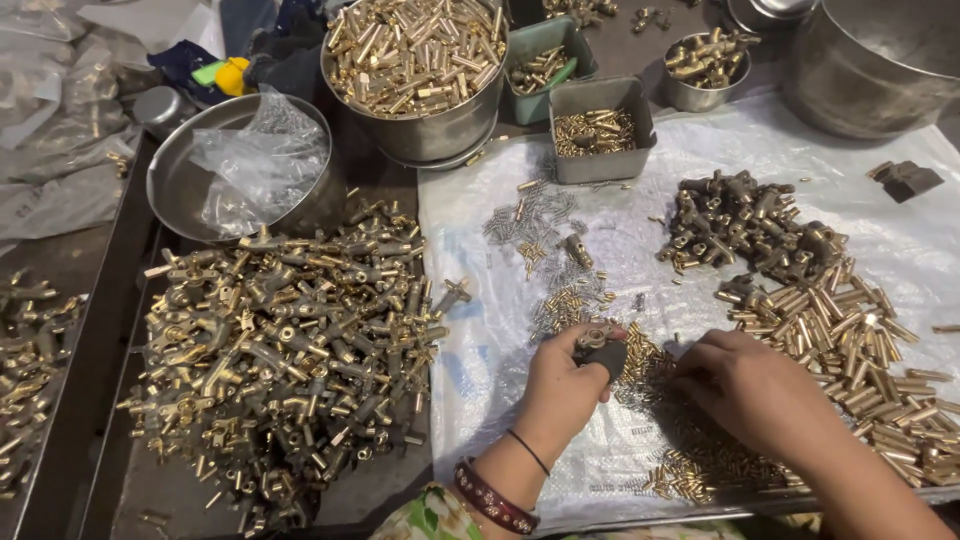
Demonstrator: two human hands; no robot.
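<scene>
Plainly, the small brass fitting [594, 340] sits pinched at the fingertips of the left hand [560, 385], raised just above the white plastic sheet [700, 165], with a dark piece [609, 358] tucked against the thumb beside it. The left hand is closed around the fitting; the right hand [750, 390] lies palm down just to its right, fingers curled into a scatter of tiny pins [650, 385], and whether it grips any of them cannot be told. The likeliest slip is that the fitting rolls out of so light a pinch and drops among the loose pins below, where so small a part would be hard to pick out again. A sweep of the right wrist could also push pins into the row of short brass tubes [850, 340] close by on the right and mix the two kinds. Farther left, well apart from both hands, a large heap of brass tap bodies [290, 340] rests on the dark worktop [70, 400], and a careless elbow might send some sliding. Behind stand a grey tray [600, 135] of small parts and a steel pot [415, 65] full of brass tubes.
</scene>
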